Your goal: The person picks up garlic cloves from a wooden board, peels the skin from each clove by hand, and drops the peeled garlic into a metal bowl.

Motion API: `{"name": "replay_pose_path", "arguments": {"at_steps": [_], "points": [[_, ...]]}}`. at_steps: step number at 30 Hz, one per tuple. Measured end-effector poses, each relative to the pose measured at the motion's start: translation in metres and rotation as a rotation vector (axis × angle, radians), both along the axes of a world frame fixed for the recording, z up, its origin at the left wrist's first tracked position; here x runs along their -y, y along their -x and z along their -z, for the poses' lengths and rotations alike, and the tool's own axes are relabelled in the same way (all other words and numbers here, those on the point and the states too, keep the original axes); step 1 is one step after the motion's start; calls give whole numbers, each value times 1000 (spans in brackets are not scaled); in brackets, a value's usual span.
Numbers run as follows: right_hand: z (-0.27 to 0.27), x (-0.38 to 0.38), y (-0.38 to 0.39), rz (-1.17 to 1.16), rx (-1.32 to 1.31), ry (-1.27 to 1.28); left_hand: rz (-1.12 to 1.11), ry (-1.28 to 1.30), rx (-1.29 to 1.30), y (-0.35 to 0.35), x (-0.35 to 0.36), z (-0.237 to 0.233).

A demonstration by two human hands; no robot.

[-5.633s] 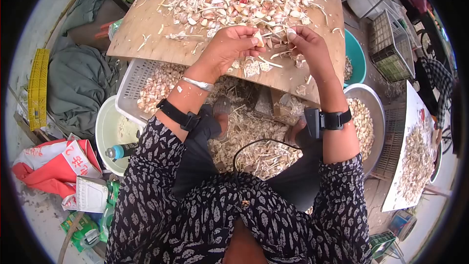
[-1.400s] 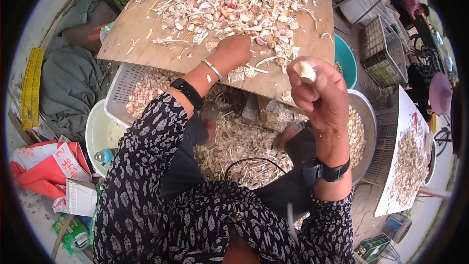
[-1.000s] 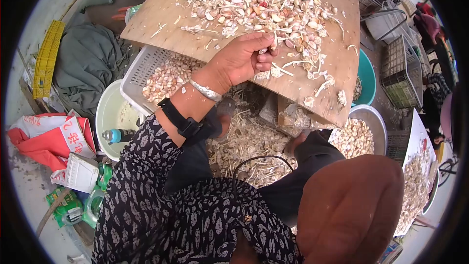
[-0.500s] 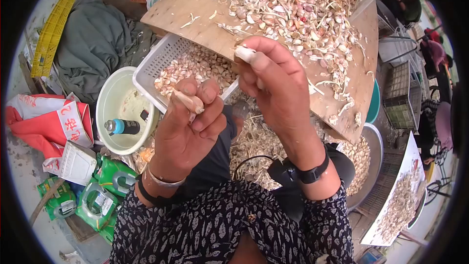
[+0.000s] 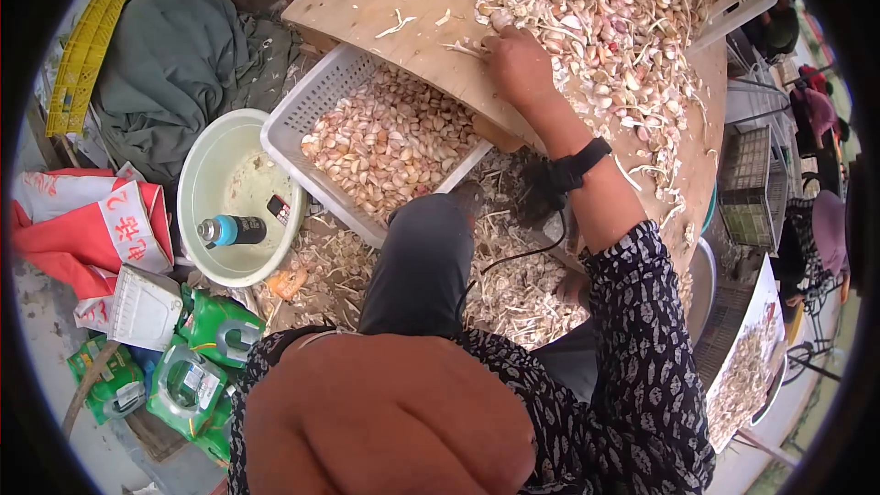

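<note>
My right hand [image 5: 524, 62] rests at the left edge of a heap of garlic [image 5: 587, 27] on the wooden board [image 5: 394, 14]. Its fingers are curled down among cloves and dry stalks; what lies under them is hidden. My left hand [image 5: 394, 412] is raised very close to the camera, large and blurred at the bottom of the view, its fingertips hidden. Below the board's front edge, a white plastic crate [image 5: 284, 142] holds many loose garlic cloves [image 5: 390, 137].
Left of the crate stands a pale basin [image 5: 197, 192] with a flask [image 5: 231, 231] and a phone [image 5: 279, 209] inside. Green packages [image 5: 188, 385] and a red-and-white sack [image 5: 92, 229] lie farther left. Stalks and skins litter the ground [image 5: 522, 298]. People [image 5: 820, 220] are at far right.
My right hand has gone from in front of me to the heap on the board. My left hand, which held a garlic clove, has come up close to the camera.
</note>
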State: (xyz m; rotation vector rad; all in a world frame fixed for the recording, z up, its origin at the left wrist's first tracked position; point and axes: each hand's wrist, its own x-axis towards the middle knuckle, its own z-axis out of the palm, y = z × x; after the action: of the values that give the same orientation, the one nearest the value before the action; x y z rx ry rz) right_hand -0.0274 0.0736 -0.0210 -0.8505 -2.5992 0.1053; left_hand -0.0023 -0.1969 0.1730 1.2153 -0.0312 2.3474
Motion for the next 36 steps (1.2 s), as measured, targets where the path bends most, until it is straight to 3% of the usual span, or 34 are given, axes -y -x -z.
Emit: {"name": "replay_pose_path", "arguments": {"at_steps": [1, 4, 6, 7, 8, 9, 10, 13, 15, 16, 18, 20, 21, 28, 30, 32, 34, 36], "points": [[1, -2, -2, -12, -77, 27, -89, -16, -30, 1, 1, 0], [-2, -3, -12, 57, -184, 137, -40, 27, -35, 2, 8, -9], [-12, -1, -36, 104, -490, 634, 22, 54, -120, 5, 12, -11], [-28, 8, -53, 80, -674, 1231, 76, 91, -209, 7, 14, -11], [-41, 20, -69, 90, -681, 1219, 252, 163, -206, 9, 18, -8], [-52, 33, -85, 50, -883, 1423, 429, 238, -199, 7, 20, 1], [-62, 46, -100, -1, -1090, 1618, 428, 238, -113, -1, 7, 20], [-90, 87, -142, -133, -1195, 1713, 492, 884, 250, -3, -21, 64], [-95, 109, -163, -80, -1139, 1664, 403, 1014, 170, -10, -44, 106], [-94, 119, -171, -40, -1080, 1616, 400, 1024, 174, -18, -51, 108], [-93, 138, -184, 13, -1033, 1536, 147, 1094, -190, -37, -61, 111], [-96, 149, -196, 147, -962, 1342, 98, 1089, -307, -49, -64, 118], [-99, 153, -203, 138, -1026, 1379, 52, 1078, -423, -55, -64, 120], [-93, 145, -228, 41, -1209, 1625, 273, 1060, -285, -66, -62, 125], [-95, 140, -227, -47, -1251, 1673, 453, 1038, -127, -55, -61, 125], [-96, 123, -238, -162, -1332, 1642, 476, 984, -16, -24, -52, 115], [-83, 109, -250, -174, -1136, 1567, 257, 1044, -9, 33, -40, 110], [-78, 109, -252, -137, -567, 1387, -117, 1219, -311, 106, -37, 125]]}}
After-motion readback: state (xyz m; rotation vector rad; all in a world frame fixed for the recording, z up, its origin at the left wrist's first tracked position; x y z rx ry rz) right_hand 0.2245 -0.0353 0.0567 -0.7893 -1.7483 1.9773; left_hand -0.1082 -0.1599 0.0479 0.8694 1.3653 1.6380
